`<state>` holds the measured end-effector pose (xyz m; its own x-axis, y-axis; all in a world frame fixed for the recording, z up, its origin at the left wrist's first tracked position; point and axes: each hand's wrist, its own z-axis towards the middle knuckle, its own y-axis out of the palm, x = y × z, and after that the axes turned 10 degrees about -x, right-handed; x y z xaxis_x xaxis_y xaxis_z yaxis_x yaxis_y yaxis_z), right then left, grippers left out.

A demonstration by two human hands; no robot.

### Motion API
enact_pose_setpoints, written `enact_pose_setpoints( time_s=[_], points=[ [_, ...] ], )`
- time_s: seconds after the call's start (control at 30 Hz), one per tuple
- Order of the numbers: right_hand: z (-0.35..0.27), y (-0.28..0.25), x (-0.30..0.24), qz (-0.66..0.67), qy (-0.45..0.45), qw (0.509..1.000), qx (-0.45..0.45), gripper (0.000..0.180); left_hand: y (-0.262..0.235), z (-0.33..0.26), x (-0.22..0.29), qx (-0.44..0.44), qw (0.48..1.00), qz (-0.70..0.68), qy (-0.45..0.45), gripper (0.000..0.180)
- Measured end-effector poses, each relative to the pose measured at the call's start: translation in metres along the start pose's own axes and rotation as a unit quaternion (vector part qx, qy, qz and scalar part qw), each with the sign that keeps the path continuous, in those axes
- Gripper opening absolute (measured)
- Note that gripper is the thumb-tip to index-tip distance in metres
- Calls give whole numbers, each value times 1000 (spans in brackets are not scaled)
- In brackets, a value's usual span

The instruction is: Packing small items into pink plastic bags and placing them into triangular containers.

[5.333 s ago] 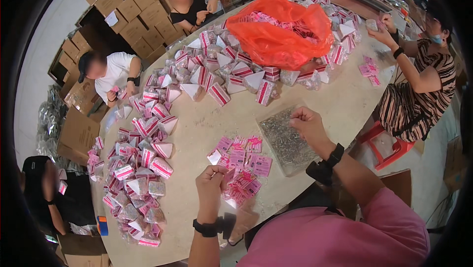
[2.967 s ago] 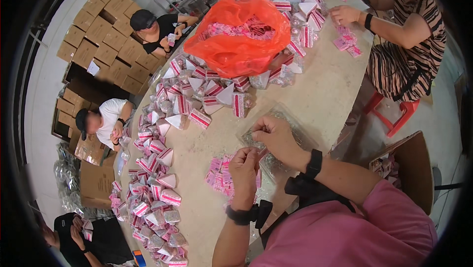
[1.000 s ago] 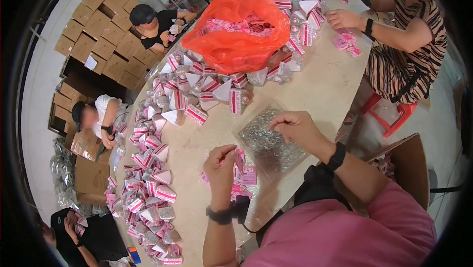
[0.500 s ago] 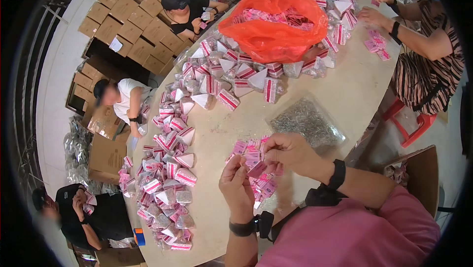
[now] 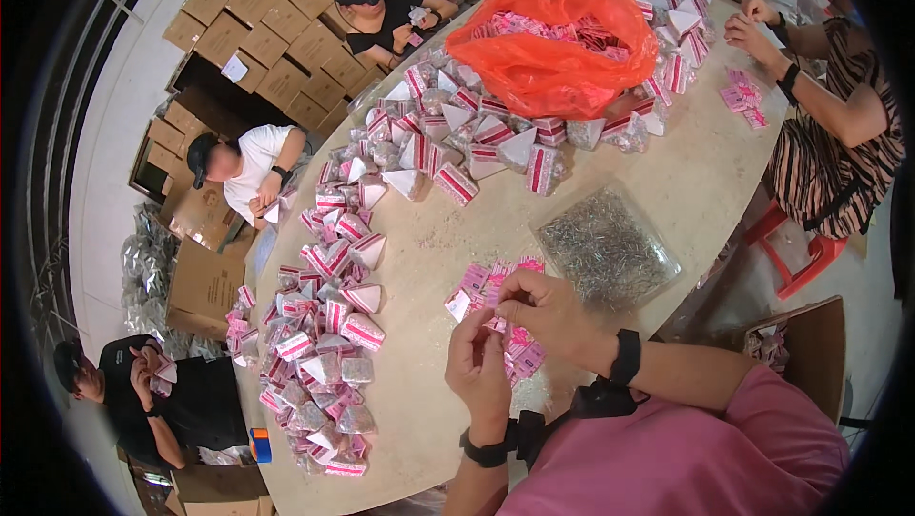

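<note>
My left hand (image 5: 479,368) is closed in a pinch around a small pink card, mostly hidden by the fingers. The fingertips of my right hand (image 5: 548,313) meet those of the left, also pinched; whatever they grip is too small to make out. Below both hands, a loose pile of pink printed cards (image 5: 527,356) lies on the pale table (image 5: 434,259). Just beyond my right hand sits a shallow clear tray (image 5: 675,273) holding many thin, shiny metal pieces that look like pins (image 5: 605,235).
Clear bags with pink-and-white card tops (image 5: 362,330) line the table's left and far sides. A red plastic bag (image 5: 534,87) of pink cards stands among them. Several co-workers sit around, one (image 5: 839,125) at right with a small card pile (image 5: 742,97). An open carton (image 5: 810,344) stands at my right.
My hands have drawn together, fingertips now meeting; the pink card between them has turned and is mostly covered. The whole view has shifted slightly. The co-worker at right has raised both hands together.
</note>
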<state>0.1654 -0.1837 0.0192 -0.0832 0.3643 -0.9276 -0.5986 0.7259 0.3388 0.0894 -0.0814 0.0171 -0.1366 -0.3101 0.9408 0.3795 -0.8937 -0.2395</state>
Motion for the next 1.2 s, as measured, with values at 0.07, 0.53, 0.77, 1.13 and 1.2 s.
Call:
enact_pose_setpoints(
  time_s=[0.07, 0.53, 0.77, 1.13, 1.2],
  points=[
    [2, 1, 5, -33, -29, 999, 8, 4, 2, -2, 4, -3, 999, -37, -7, 27],
    [2, -3, 7, 73, 31, 996, -41, 13, -20, 4, 6, 38, 994, 95, 36, 10],
    [2, 3, 20, 84, 44, 988, -125, 16, -20, 2, 6, 54, 982, 168, 70, 10],
    [-11, -2, 17, 178, 226, 927, -239, 14, -68, 14, 16, -299, 954, 8, -17, 45],
    [-11, -2, 21, 183, 238, 922, -245, 15, -75, 9, 13, -295, 954, 52, -17, 43]
  ],
)
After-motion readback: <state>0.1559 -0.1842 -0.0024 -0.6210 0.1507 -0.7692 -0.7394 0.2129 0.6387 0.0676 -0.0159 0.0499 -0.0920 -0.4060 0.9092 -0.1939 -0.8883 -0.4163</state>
